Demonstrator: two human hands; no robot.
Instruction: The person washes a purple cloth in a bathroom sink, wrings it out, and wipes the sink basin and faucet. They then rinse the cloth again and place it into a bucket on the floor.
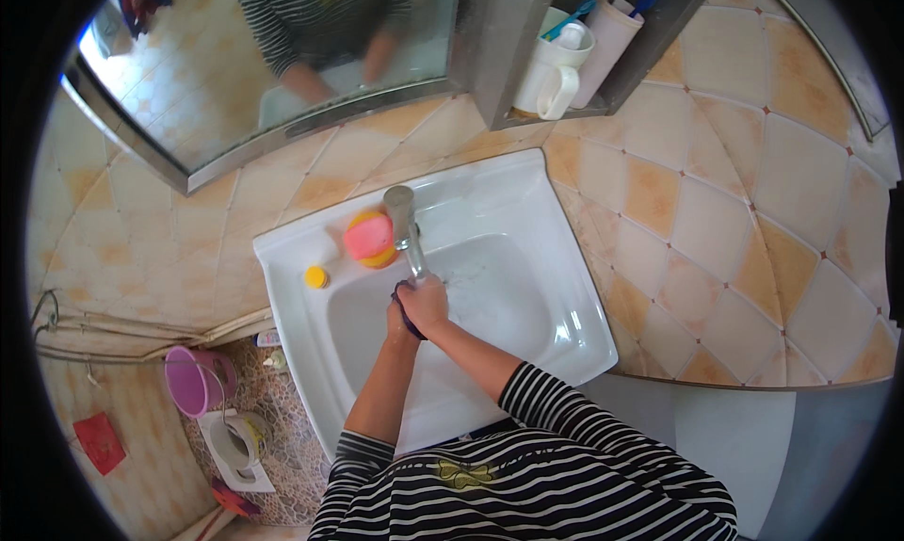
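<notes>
Both hands are together over the white ceramic washbasin (508, 315), right below the spout of the metal faucet (400, 205). My right hand (426, 302) lies over my left hand (397, 320) and hides most of its fingers. A dark purple band (405, 309) shows between the hands, by the left wrist; whether it is worn or held I cannot tell. Behind the hands, on the basin's ledge, a pink bar of soap (369, 237) rests on a yellow holder (381, 260) beside the faucet. To its left is a yellow cap (316, 277).
A framed mirror (339, 54) hangs behind the basin. On a grey shelf (494, 82) stand a white mug (547, 82) and a pale tumbler (604, 46) with toothbrushes. Low on the left are a purple bucket (191, 385) and a squat toilet (219, 442). A tiled ledge (706, 308) adjoins on the right.
</notes>
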